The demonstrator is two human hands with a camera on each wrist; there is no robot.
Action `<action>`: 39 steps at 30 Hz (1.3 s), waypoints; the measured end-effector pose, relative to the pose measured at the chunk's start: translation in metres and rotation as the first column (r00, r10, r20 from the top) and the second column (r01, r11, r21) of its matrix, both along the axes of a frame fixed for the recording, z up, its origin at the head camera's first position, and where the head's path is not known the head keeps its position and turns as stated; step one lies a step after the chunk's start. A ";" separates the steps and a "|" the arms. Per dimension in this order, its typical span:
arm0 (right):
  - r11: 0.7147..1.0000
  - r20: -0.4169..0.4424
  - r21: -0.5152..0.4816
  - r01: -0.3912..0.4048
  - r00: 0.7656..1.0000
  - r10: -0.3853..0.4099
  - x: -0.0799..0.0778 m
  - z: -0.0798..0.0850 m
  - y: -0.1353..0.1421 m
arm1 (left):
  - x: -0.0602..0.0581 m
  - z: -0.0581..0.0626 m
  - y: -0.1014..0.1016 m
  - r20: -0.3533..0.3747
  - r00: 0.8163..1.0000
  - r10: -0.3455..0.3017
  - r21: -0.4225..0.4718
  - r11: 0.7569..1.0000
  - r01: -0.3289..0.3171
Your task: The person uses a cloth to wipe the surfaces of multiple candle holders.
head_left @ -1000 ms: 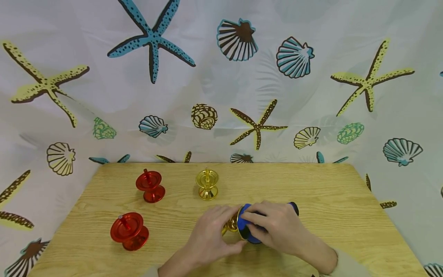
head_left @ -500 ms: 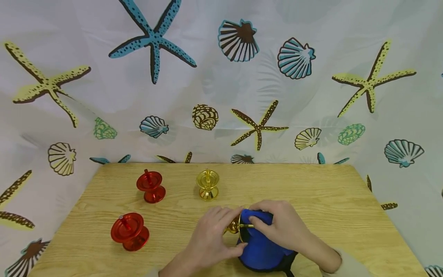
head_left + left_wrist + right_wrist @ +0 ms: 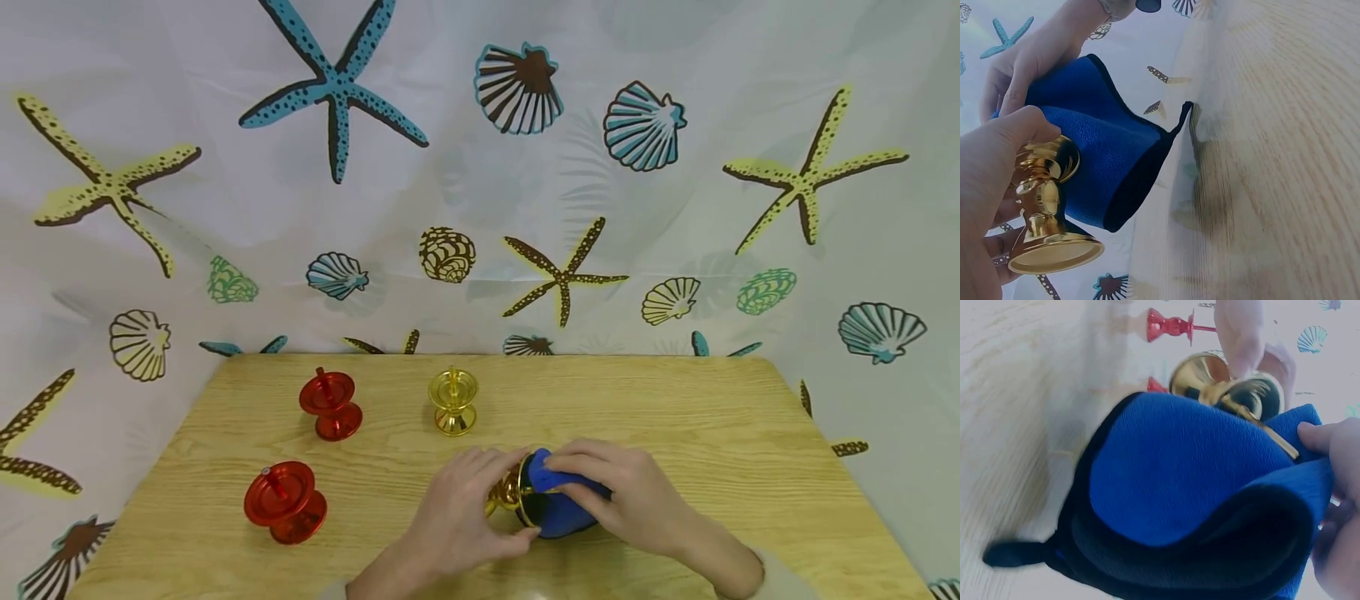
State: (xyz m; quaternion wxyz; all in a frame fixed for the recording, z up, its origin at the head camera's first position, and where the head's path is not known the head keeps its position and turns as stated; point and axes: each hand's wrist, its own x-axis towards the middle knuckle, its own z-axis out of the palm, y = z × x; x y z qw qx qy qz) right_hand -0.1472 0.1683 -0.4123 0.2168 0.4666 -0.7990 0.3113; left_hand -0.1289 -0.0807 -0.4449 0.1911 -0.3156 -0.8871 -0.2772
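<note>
My left hand holds a shiny gold candle holder tipped on its side, fingers and thumb around its dish. The dish faces right; its foot shows under my palm in the left wrist view. A blue cloth with black edging and a small loop is pinched between the thumb and fingers of my right hand. A corner of the cloth lies right at the dish and the gold spike. In the head view, the right fingers cover part of the cloth.
Two red candle holders stand upright on the left of the wooden table. Another gold candle holder stands upright behind my hands. A curtain printed with starfish and shells hangs at the table's back edge.
The cloth came away from the dish and spread toward the front, baring the spike; now it is gathered back against the dish. My right hand shifted slightly right; the left stayed nearly still.
</note>
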 end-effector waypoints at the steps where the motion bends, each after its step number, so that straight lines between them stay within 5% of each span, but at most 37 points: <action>1: 1.000 0.017 -0.007 -0.008 1.000 0.008 0.000 0.000 0.003 | 0.000 0.000 0.000 0.011 1.000 -0.002 0.006 1.000 0.002; 11: 0.988 0.135 -0.155 0.020 0.991 0.002 -0.004 -0.003 0.023 | 0.001 -0.002 -0.002 0.215 0.976 0.019 0.140 0.989 -0.050; 19: 0.968 0.148 -0.218 0.121 0.985 -0.090 -0.004 -0.012 0.025 | 0.002 0.002 -0.001 0.400 0.916 0.018 0.268 0.954 -0.137; 28: 0.972 0.086 -0.215 0.094 0.993 -0.077 0.003 -0.027 0.008 | 0.000 0.006 0.005 0.462 0.887 0.025 0.331 0.923 -0.199; 34: 0.971 -0.005 -0.209 0.113 0.993 -0.116 0.010 -0.033 -0.007 | 0.000 0.005 0.008 0.461 0.887 0.032 0.315 0.929 -0.197; 39: 0.962 -0.035 -0.233 0.140 0.988 -0.152 0.010 -0.033 -0.011 | -0.002 0.005 0.006 0.503 0.864 -0.033 0.315 0.937 -0.148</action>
